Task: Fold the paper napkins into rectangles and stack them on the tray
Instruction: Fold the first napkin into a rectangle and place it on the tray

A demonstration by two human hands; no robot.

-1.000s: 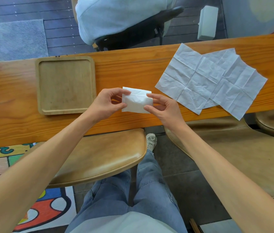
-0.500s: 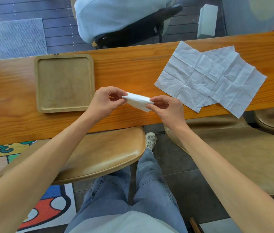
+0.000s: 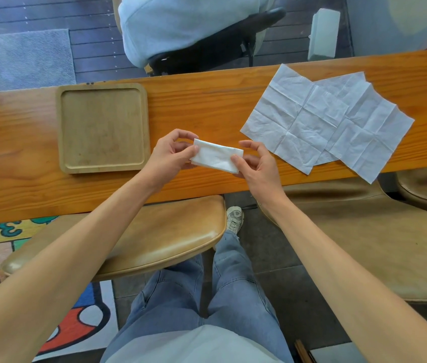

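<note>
A white paper napkin [image 3: 216, 156], folded into a small rectangle, is held just above the wooden counter between both hands. My left hand [image 3: 169, 154] pinches its left end with thumb and fingers. My right hand [image 3: 255, 163] pinches its right end, thumb on top. To the left, the square wooden tray [image 3: 61, 129] lies on the counter with nothing in it. Unfolded creased napkins [image 3: 325, 119] lie overlapping on the counter to the right, their corner hanging over the near edge.
The long wooden counter [image 3: 207, 100] runs across the view. Tan stools [image 3: 141, 239] stand under its near edge, left and right of my legs. Beyond the counter a person in a light top [image 3: 181, 19] sits on a black chair, with a white box [image 3: 322, 32] nearby.
The folded napkin was tilted on edge half a second ago; it now lies flatter, its broad face up, still held at both ends. The hands stayed in about the same place.
</note>
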